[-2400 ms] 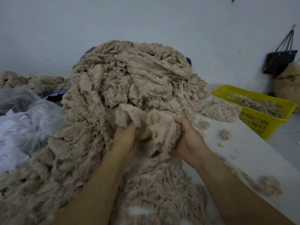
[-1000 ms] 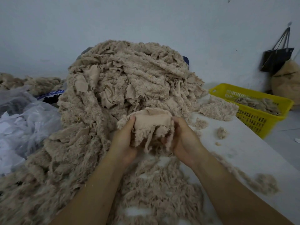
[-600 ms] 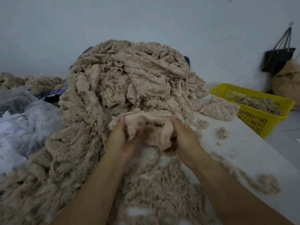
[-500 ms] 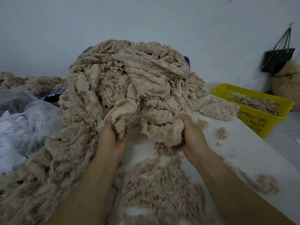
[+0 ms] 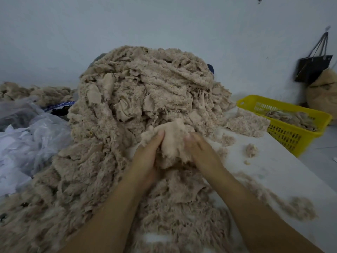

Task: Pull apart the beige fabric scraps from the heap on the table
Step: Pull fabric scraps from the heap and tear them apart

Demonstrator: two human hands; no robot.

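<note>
A bunched beige scrap (image 5: 173,141) is being gripped by the curled left hand (image 5: 145,157) and right hand (image 5: 202,152) at the foot of the heap (image 5: 145,84) on the bench (image 5: 282,176). Its long axis is being held pointing away, toward the heap.

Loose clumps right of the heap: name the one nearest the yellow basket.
The largest clump, right beside the yellow basket; the smaller tufts lie farther from it on the white table.

The heap (image 5: 145,84) before me was beige, the scrap (image 5: 173,141) I held a paler pinkish beige, the basket (image 5: 284,107) bright yellow, the table (image 5: 273,172) white, the bag (image 5: 313,68) black.
</note>
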